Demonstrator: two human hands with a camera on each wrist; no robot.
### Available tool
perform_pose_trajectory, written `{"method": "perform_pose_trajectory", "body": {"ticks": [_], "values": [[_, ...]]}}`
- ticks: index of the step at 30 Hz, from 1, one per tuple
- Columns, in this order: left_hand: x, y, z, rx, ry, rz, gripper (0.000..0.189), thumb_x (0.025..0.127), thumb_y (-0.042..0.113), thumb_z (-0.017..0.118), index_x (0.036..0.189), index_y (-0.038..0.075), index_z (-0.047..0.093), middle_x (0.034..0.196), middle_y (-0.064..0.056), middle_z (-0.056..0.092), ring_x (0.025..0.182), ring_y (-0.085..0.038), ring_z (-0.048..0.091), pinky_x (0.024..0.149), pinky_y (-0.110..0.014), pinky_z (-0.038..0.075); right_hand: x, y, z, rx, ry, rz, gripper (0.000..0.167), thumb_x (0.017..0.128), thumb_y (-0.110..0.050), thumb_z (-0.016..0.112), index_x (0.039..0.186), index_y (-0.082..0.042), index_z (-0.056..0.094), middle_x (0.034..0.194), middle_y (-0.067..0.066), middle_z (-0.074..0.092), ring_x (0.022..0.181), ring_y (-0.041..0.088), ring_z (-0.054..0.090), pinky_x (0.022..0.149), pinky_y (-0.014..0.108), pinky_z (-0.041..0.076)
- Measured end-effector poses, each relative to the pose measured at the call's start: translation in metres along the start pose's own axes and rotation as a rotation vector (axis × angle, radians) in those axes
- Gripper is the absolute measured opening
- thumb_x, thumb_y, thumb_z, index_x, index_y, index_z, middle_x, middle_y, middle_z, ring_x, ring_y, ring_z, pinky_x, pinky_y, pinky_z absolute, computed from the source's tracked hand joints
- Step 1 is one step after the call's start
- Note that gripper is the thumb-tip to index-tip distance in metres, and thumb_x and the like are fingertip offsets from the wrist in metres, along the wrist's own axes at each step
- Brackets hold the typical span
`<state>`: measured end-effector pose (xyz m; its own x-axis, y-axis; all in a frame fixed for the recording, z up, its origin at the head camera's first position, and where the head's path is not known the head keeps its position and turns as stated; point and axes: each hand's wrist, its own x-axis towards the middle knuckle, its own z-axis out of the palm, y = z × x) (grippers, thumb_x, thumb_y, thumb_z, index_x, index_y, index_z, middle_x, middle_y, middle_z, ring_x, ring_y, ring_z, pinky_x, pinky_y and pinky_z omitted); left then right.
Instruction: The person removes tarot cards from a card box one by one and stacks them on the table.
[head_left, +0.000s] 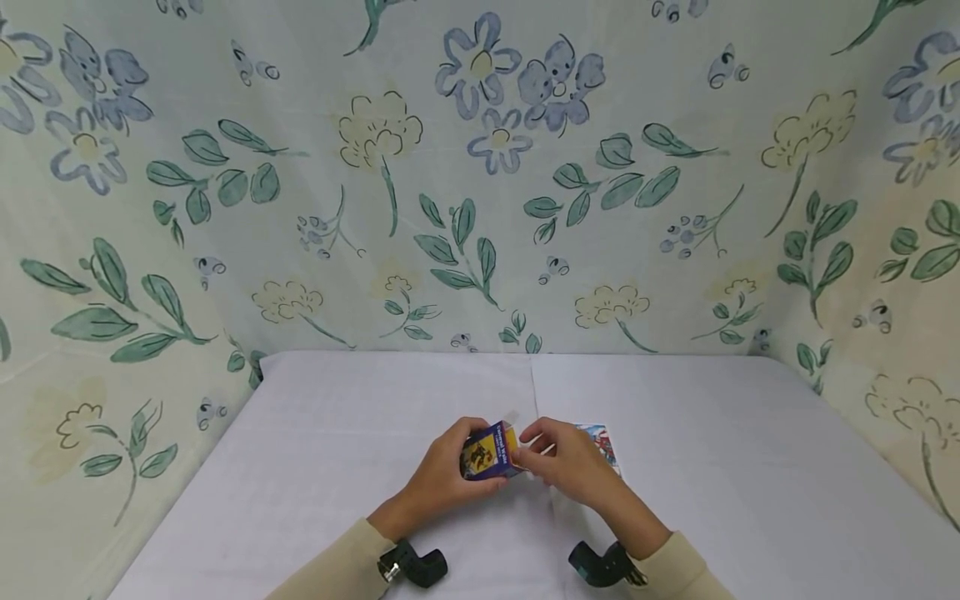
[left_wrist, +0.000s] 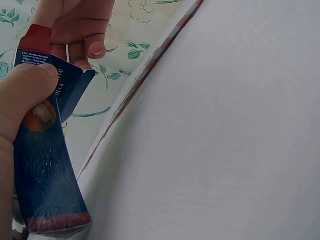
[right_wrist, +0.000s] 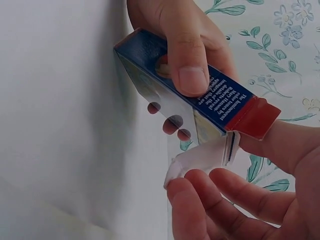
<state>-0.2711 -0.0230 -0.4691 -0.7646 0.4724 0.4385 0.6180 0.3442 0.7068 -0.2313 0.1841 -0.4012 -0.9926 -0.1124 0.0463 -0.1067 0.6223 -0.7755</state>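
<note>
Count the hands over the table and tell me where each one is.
2: the left hand grips the box; the right hand is at the box's open end. Both show in the head view.

Pale cloth (head_left: 315, 50) hangs across the top of the frame and down both sides, printed with blue and yellow flowers (head_left: 482, 63) and green leaves (head_left: 622, 190). A white-covered table (head_left: 337, 408) fills the lower middle; the light is soft.
</note>
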Motion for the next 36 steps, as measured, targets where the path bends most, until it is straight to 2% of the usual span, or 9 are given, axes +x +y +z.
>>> {"method": "perform_pose_trajectory", "body": {"ticks": [10, 25, 36], "values": [[0.000, -0.002, 0.001, 0.022, 0.009, 0.021, 0.069, 0.078, 0.050, 0.076, 0.130, 0.018, 0.044, 0.120, 0.005, 0.055, 0.100, -0.008, 0.054, 0.087, -0.026, 0.050, -0.001, -0.001, -0.005, -0.019, 0.031, 0.003, 0.017, 0.084, -0.027, 0.074, 0.085, -0.013, 0.064, 0.081, -0.002, 0.062, 0.065, 0.013, 0.058, 0.054, 0.027, 0.051], [0.000, 0.000, 0.000, 0.015, 0.011, -0.016, 0.071, 0.076, 0.052, 0.076, 0.130, 0.019, 0.044, 0.120, 0.008, 0.055, 0.101, -0.007, 0.053, 0.089, -0.027, 0.049, -0.001, -0.005, -0.011, -0.013, 0.022, 0.028, 0.009, 0.087, -0.021, 0.071, 0.087, -0.013, 0.066, 0.083, -0.001, 0.062, 0.068, 0.018, 0.060, 0.057, 0.028, 0.052], [0.000, 0.000, 0.000, 0.030, 0.019, -0.014, 0.071, 0.076, 0.053, 0.075, 0.130, 0.018, 0.045, 0.121, 0.007, 0.055, 0.101, -0.007, 0.053, 0.088, -0.027, 0.049, -0.001, -0.007, -0.018, 0.004, 0.038, 0.048, 0.008, 0.086, -0.017, 0.071, 0.087, -0.012, 0.066, 0.082, 0.000, 0.063, 0.070, 0.020, 0.063, 0.059, 0.028, 0.054]]}}
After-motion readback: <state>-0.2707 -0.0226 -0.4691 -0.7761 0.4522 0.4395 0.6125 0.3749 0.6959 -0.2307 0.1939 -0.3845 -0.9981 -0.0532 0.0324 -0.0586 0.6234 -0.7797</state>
